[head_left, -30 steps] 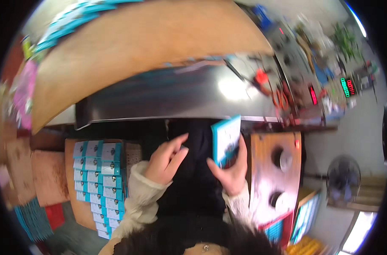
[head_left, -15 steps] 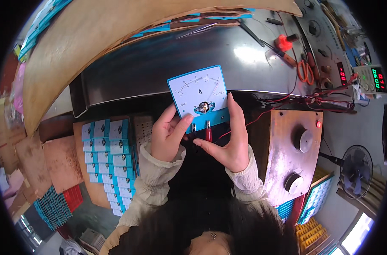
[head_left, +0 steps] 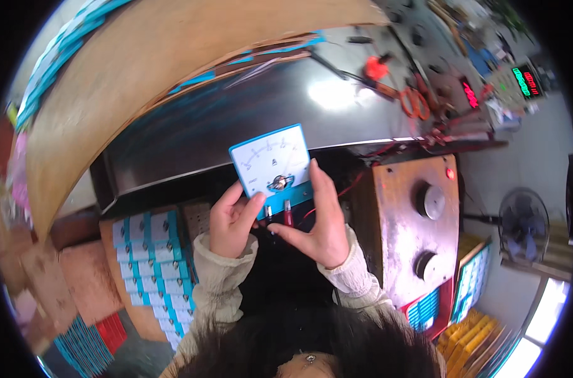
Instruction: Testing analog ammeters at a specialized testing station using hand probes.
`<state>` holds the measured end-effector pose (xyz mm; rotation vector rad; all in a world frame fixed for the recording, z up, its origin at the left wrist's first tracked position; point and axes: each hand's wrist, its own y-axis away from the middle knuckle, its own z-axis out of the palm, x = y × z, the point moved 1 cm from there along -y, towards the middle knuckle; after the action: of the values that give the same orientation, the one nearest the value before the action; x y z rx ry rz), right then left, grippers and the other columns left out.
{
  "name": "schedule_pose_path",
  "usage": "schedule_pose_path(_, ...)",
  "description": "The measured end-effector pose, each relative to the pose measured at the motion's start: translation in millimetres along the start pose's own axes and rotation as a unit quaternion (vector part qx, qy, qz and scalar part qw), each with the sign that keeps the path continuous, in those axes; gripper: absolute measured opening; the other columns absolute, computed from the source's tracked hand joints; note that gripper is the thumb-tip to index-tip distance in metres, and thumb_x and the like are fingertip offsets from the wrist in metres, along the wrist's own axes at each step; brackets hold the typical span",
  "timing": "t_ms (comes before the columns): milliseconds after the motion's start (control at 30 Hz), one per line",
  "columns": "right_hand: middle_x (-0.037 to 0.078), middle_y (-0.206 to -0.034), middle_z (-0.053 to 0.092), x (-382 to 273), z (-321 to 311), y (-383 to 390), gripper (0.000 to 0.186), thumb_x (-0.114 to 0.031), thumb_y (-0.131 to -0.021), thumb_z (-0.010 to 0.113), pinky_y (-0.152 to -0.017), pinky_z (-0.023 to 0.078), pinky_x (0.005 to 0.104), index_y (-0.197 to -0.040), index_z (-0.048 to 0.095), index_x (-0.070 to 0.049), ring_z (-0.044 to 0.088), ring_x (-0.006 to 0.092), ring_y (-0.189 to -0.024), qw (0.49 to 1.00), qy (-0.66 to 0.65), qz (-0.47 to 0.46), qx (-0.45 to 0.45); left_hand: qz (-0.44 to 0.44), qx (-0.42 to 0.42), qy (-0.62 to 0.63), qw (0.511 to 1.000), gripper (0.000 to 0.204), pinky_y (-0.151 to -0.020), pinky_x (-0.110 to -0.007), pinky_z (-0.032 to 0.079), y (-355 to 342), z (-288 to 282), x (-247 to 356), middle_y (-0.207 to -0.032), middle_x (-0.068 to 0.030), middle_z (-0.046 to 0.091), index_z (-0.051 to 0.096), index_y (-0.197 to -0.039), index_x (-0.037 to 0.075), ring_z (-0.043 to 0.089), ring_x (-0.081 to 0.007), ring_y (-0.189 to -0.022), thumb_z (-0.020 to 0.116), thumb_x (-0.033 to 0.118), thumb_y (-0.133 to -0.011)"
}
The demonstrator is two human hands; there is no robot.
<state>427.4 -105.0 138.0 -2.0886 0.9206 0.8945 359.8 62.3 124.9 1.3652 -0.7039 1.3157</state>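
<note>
An ammeter (head_left: 261, 160) with a white dial face and a blue frame is held up in front of me, tilted. My left hand (head_left: 231, 222) grips its lower left corner, the thumb lying on the front. My right hand (head_left: 321, 230) holds the right side, fingers along the edge and thumb near the bottom. A red clip (head_left: 289, 217) and a black clip (head_left: 269, 217) meet the bottom edge of the meter, with the right thumb close to the black one. The dial is blurred, so the needle's position is hard to make out.
Beyond the meter lies a dark metal bench (head_left: 236, 120), with orange-handled scissors (head_left: 414, 103) at its right. A wooden box with two round knobs (head_left: 430, 201) and a lit red lamp stands right. Stacked blue-and-white meters (head_left: 151, 264) sit left; a fan (head_left: 524, 223) is far right.
My view has shifted and turned slightly, so bench and box appear moved leftward. The meter sits lower and further left in the picture, both hands keeping the same hold.
</note>
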Motion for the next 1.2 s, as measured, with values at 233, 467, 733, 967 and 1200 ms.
schedule_pose_path(233,0.032,-0.134,0.037,36.2,-6.8,59.7,0.117,-0.028,-0.058,0.086,-0.105,0.036,0.0426,-0.144,0.017,0.009,0.041,0.0452,-0.125,0.969,0.016,0.180,0.168,0.057,-0.149,-0.048,0.986,0.041,-0.082,-0.024,0.048,2.0,76.3,-37.5,-0.104,-0.0073,0.064,0.046,-0.134,-0.008,0.058,-0.0070,-0.091,0.052,0.000,-0.094)
schedule_pose_path(467,0.019,-0.099,0.059,102.5,-164.3,197.2,0.081,-0.035,-0.060,0.086,-0.081,0.048,0.0393,-0.117,0.047,0.008,0.059,0.0305,-0.090,0.724,0.349,0.400,0.440,-0.013,-0.319,-0.074,0.945,0.056,-0.071,-0.016,0.042,25.7,117.9,-61.4,-0.083,0.0011,0.053,0.036,-0.143,-0.001,0.046,-0.0013,-0.072,0.056,-0.002,-0.091)
schedule_pose_path(733,0.025,-0.128,0.050,154.1,-184.4,281.0,0.113,-0.058,-0.062,0.078,-0.105,0.027,0.0600,-0.140,0.028,0.006,0.046,0.0381,-0.123,0.566,0.367,0.564,0.476,-0.005,-0.326,-0.157,0.932,0.045,-0.087,-0.021,0.045,7.2,92.1,-60.8,-0.095,-0.0040,0.059,0.044,-0.136,-0.004,0.059,-0.0094,-0.092,0.055,0.000,-0.093)
schedule_pose_path(967,0.024,-0.107,0.062,166.2,-185.7,281.5,0.089,-0.035,-0.060,0.089,-0.090,0.046,0.0450,-0.126,0.048,0.009,0.059,0.0391,-0.101,0.667,0.376,0.339,0.547,0.027,-0.192,-0.102,0.976,0.033,-0.076,-0.020,0.048,0.6,58.9,-70.2,-0.089,-0.0020,0.061,0.058,-0.123,0.000,0.058,-0.0061,-0.082,0.060,0.001,-0.090)
schedule_pose_path(1200,0.018,-0.126,0.048,104.9,-80.1,108.1,0.098,-0.017,-0.062,0.088,-0.097,0.042,0.0364,-0.139,0.032,0.006,0.049,0.0264,-0.114,0.894,0.098,0.204,0.387,0.155,-0.088,-0.172,0.969,0.040,-0.074,-0.029,0.050,9.7,63.8,-40.8,-0.094,-0.0135,0.065,0.056,-0.127,0.003,0.063,-0.0195,-0.083,0.065,0.011,-0.089)
